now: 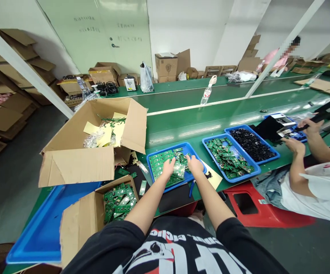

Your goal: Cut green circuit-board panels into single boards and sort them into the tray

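Note:
Over a blue tray (150,167) in front of me, my left hand (168,168) and my right hand (195,164) grip a green circuit board (179,169) between them, one at each side. The fingers of both hands are closed at its edges, with thumbs on top. Beneath and to the left, more green circuit board panels (159,160) lie flat in the tray. A small loose circuit board (143,187) rests on the dark mat left of the tray. A blue pen-like tool (192,188) lies just below my right hand.
An open carton (122,199) of small boards stands at left, below a large open box (77,167). Further right are a blue tray of boards (228,158) and one of black parts (250,144). A co-worker's hands (296,146) work beyond. A bottle (206,94) stands behind.

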Available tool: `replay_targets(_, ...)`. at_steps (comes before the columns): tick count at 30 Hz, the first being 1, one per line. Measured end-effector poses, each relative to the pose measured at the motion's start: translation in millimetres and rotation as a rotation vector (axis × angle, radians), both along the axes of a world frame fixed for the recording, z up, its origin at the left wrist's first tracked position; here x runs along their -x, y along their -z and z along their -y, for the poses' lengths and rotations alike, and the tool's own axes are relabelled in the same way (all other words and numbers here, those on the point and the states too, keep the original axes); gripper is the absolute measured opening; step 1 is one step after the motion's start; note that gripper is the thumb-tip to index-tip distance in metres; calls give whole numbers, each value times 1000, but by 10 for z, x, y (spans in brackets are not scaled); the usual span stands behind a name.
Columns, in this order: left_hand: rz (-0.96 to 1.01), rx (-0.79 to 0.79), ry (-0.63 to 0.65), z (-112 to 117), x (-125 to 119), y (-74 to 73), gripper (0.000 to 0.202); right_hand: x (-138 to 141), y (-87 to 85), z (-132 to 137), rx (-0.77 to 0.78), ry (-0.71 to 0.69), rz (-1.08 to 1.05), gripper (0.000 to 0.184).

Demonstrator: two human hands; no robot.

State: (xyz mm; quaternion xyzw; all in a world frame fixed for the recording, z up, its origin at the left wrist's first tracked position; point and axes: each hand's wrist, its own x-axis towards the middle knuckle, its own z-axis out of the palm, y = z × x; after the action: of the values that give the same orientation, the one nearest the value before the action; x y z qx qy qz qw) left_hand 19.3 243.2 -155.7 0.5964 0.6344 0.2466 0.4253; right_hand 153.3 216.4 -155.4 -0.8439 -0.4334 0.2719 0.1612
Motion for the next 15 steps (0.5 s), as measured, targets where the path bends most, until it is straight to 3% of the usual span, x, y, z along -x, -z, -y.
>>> replay_targets(6, -111, -46, 41, 4, -77, -64, 33, 331, -63, -16, -139, -143, -109, 45)
replay_targets(15, -344, 39, 105, 32, -71, -133, 39, 506, -16, 33, -40, -65, -56, 54)
